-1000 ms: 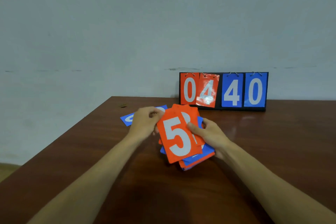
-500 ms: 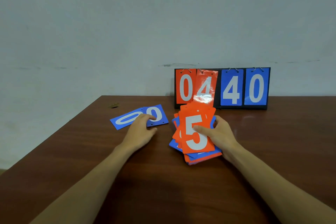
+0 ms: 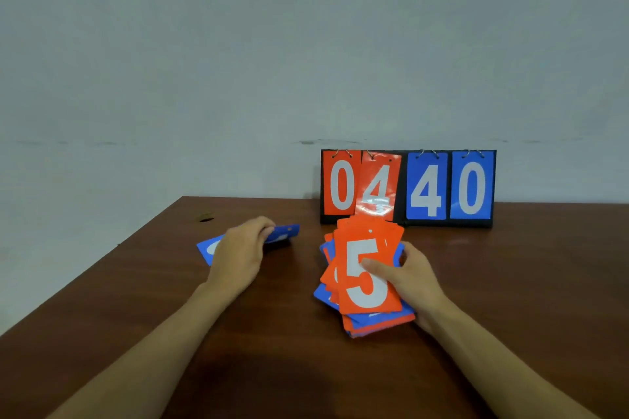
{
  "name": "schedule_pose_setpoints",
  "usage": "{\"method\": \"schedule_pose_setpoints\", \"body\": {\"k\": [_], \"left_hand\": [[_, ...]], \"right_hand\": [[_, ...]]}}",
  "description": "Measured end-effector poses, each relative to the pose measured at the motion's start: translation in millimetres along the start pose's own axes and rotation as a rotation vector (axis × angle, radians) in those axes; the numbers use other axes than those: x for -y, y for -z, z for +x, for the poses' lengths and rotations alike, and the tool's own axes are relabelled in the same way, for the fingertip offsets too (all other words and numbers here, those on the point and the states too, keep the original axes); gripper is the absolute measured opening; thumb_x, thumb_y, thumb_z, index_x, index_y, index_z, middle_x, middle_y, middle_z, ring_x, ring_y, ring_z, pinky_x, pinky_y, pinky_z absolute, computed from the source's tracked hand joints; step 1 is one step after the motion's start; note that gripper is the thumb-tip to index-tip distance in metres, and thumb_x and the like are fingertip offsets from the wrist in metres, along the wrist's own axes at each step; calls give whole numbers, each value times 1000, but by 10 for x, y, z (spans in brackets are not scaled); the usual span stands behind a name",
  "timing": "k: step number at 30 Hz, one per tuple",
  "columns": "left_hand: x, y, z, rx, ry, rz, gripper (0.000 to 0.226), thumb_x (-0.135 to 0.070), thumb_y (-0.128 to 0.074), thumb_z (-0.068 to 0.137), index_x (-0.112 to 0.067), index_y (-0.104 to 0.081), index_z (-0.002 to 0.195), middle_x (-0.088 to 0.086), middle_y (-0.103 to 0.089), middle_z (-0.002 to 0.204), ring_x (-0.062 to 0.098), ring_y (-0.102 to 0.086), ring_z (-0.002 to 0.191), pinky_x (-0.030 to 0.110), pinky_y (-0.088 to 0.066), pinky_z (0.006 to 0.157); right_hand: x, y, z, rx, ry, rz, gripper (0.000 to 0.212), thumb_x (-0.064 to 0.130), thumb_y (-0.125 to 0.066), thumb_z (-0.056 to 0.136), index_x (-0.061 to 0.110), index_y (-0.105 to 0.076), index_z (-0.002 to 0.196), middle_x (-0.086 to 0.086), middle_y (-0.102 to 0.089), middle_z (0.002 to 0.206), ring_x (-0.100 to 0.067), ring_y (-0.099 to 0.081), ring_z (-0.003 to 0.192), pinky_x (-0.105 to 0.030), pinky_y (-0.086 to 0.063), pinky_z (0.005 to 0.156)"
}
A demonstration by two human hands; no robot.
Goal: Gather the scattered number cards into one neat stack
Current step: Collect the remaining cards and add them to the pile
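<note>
A pale wall [image 3: 306, 44] rose behind a dark brown wooden table [image 3: 510, 282]. At the table's far edge stood a black flip scoreboard [image 3: 403, 180], its hanging cards reading 0 and 4 in orange, 4 and 0 in blue. Just in front of it, the loose stack of orange and blue number cards [image 3: 366, 286] lay fanned and uneven, an orange 5 on top. The right hand [image 3: 410, 277] gripped this stack from its right side, thumb [image 3: 372, 265] pressed across the 5 and the other fingers hidden beneath. Well to the left, a blue card [image 3: 285, 232] lay apart from the stack; the left hand [image 3: 243, 255] covered its middle, fingers curled over its far edge, and its right end was tilted off the wood.
</note>
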State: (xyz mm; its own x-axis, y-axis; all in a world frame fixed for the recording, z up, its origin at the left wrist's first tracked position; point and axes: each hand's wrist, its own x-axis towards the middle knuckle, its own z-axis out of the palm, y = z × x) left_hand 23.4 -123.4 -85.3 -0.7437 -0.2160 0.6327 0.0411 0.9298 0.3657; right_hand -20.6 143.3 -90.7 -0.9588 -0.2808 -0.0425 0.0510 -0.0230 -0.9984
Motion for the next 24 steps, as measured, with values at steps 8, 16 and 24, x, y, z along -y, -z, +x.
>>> {"method": "schedule_pose_setpoints", "body": {"k": [8, 16, 24], "left_hand": [[-500, 615, 37, -105, 247, -461, 16, -11, -53, 95, -16, -66, 88, -1, -67, 85, 14, -59, 80, 19, -42, 65], [-707, 396, -242, -51, 270, -329, 22, -26, -67, 88, -7, -69, 99, 0, -68, 99, 6, -56, 90, 3, -38, 55], [-457, 313, -248, -58, 381, -439, 20, -27, -70, 86, -14, -57, 92, -7, -60, 80, 8, -60, 75, 15, -45, 49]], "right_hand": [[218, -145, -266, 51, -1, 36, 44, 17, -77, 76, 20, -51, 112, -1, -69, 94, -17, -71, 74, -25, -55, 48], [289, -349, -451, 243, 78, -95, 37, 22, -75, 78, 25, -54, 108, 2, -71, 97, -14, -73, 76, -24, -57, 57], [160, -620, -280, 269, 74, -233, 39, 21, -75, 79, 27, -53, 110, 5, -70, 96, -11, -72, 79, -22, -58, 60]]}}
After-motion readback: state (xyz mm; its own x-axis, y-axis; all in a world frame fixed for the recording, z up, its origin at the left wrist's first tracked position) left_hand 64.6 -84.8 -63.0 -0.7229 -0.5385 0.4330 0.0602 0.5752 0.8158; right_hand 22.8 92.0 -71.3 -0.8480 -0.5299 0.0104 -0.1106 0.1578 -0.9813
